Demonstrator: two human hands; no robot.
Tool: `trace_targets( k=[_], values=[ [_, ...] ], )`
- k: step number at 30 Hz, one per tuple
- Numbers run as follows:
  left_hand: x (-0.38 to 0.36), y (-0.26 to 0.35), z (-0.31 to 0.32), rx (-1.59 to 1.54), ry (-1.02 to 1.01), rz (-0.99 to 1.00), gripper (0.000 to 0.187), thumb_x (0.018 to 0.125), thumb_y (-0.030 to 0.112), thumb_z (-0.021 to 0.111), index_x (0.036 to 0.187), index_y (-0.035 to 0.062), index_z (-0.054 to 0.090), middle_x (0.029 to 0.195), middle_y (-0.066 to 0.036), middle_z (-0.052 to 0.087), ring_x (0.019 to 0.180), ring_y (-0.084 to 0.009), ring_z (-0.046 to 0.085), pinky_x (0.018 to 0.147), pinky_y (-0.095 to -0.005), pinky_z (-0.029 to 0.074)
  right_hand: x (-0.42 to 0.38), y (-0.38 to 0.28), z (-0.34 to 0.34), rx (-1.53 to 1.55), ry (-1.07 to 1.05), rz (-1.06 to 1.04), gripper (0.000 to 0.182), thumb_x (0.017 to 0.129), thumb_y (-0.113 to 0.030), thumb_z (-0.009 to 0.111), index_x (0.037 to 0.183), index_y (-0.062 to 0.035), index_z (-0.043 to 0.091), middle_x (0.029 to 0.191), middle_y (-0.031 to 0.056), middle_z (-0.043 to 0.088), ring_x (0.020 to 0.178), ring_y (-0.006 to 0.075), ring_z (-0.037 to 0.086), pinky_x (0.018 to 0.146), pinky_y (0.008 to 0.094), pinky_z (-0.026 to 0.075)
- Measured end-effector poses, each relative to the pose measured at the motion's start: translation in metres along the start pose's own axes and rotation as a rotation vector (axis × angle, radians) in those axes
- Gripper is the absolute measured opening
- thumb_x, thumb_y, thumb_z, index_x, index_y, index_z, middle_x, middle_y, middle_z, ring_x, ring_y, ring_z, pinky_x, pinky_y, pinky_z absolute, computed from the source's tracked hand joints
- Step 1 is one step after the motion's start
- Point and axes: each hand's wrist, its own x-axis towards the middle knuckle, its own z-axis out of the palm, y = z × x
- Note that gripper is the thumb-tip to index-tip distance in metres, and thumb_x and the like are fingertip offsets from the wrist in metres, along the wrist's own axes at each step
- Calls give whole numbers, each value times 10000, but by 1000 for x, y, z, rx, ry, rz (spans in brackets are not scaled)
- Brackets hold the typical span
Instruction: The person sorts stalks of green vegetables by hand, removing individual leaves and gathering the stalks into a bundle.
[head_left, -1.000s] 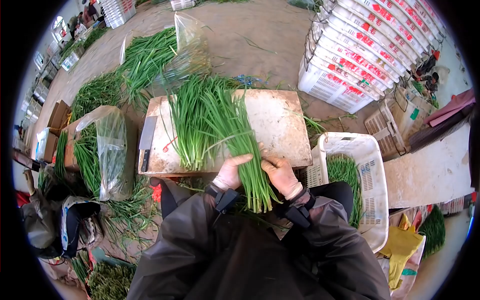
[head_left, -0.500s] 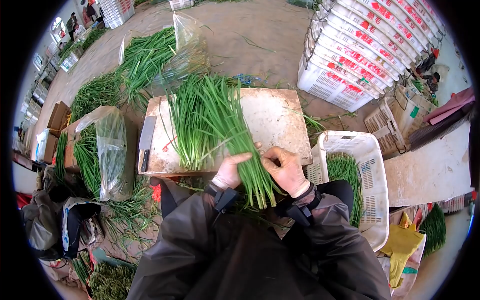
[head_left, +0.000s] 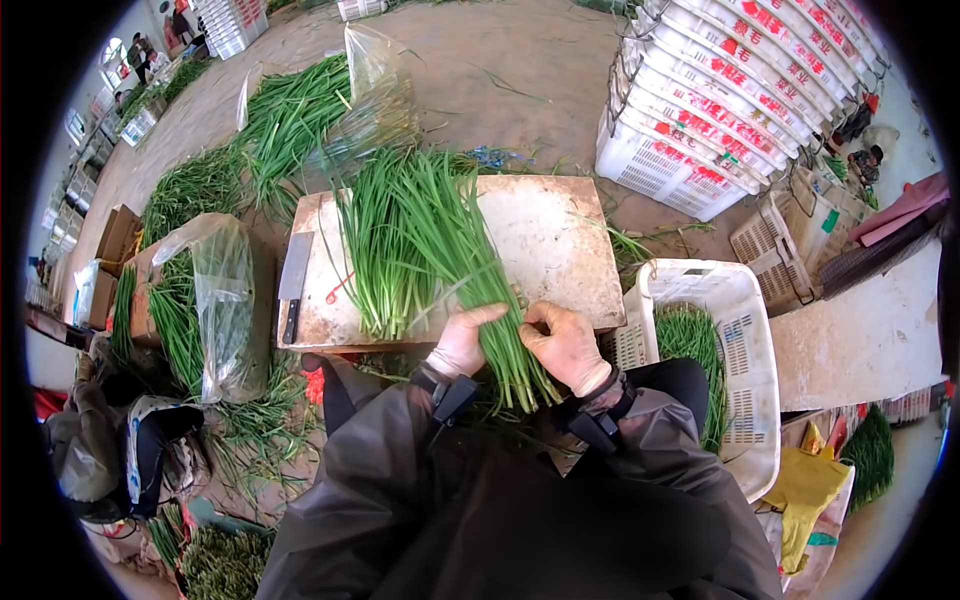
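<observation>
My left hand (head_left: 462,340) is wrapped round the lower stems of a bunch of garlic chives (head_left: 488,300), which slants over the front edge of a worn white board (head_left: 548,240). Against the right side of that bunch, my right hand (head_left: 567,347) has its thumb and fingers pinched together. What lies in that pinch is too small to make out. Both hands wear thin pale gloves. More garlic chives (head_left: 380,270) lie on the board to the left. Beside them are a knife (head_left: 294,280) with a black handle and a thin red loop (head_left: 338,290).
A white basket (head_left: 752,370) holding greens stands close on my right. Stacked white crates (head_left: 690,130) rise behind it. Plastic-wrapped greens (head_left: 222,320) are at left, with another bagged heap (head_left: 300,115) beyond the board. Loose leaves litter the floor. People are in the far background.
My right hand has shifted slightly down and left, its pinched fingers still at the stems. My left hand keeps its hold on the bunch, whose cut ends have moved a little.
</observation>
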Motion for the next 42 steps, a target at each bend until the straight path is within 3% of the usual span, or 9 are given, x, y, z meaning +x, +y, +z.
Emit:
trace_targets(
  k=[7,13,21,25,26,29,37,40,42],
  values=[
    [-1,2,1,32,24,40,593,807,-75,715,1368,18,547,1135,-129,703,1047,-262,689,934,-401,577,0,0,-2,275,-98,13,102,910,-125,710,930,-29,681,812,59,697,750,123,633,702,293,510],
    [3,13,0,52,-43,73,525,819,-83,702,1312,45,573,1039,-66,682,883,-221,676,820,-373,583,2,1,-7,655,-236,-10,84,1007,-105,611,1006,-24,590,859,69,682,820,156,678,755,292,541],
    [17,27,-20,52,35,185,328,831,-93,669,1135,25,630,950,-79,681,836,-253,693,762,-431,595,-8,-21,-60,1012,-1034,222,143,1009,-157,645,1044,-22,614,774,16,577,662,103,554,607,256,460],
    [11,29,-12,14,-3,217,348,840,-102,656,1161,29,626,967,-79,678,831,-252,688,747,-432,597,-11,-43,-52,443,-752,-258,237,921,-184,731,1098,-54,642,767,13,609,647,122,557,612,295,460],
    [10,28,-11,7,-6,212,353,842,-104,653,1167,30,626,967,-79,678,828,-249,687,746,-428,597,-13,-45,-46,202,-592,-294,303,868,-233,752,1118,-92,658,750,60,639,639,209,633,613,347,509],
    [6,25,-4,15,8,196,360,845,-105,647,1177,32,625,967,-81,678,817,-243,683,741,-420,595,-24,-31,-14,-203,-318,-461,291,864,-279,731,1098,-119,665,773,94,666,680,297,677,608,405,533],
    [4,26,-3,78,-12,164,298,831,-69,674,1110,30,639,953,-93,685,797,-245,686,727,-412,590,-28,-38,-17,-107,-761,-461,125,906,-243,665,931,-128,623,781,111,675,730,360,675,621,474,517],
    [1,28,-1,53,-27,163,267,832,-47,691,1086,25,648,947,-95,687,810,-258,690,728,-428,591,-30,-41,-26,90,-1097,-436,203,905,-265,684,1002,-91,644,811,159,680,807,381,678,694,466,523],
    [2,32,-6,35,-76,112,417,839,-56,688,1231,54,596,1010,-90,665,865,-242,667,765,-427,588,-31,-43,-30,179,-1200,-449,291,905,-271,706,1107,-67,661,866,140,720,854,343,705,741,432,547]
  ],
)
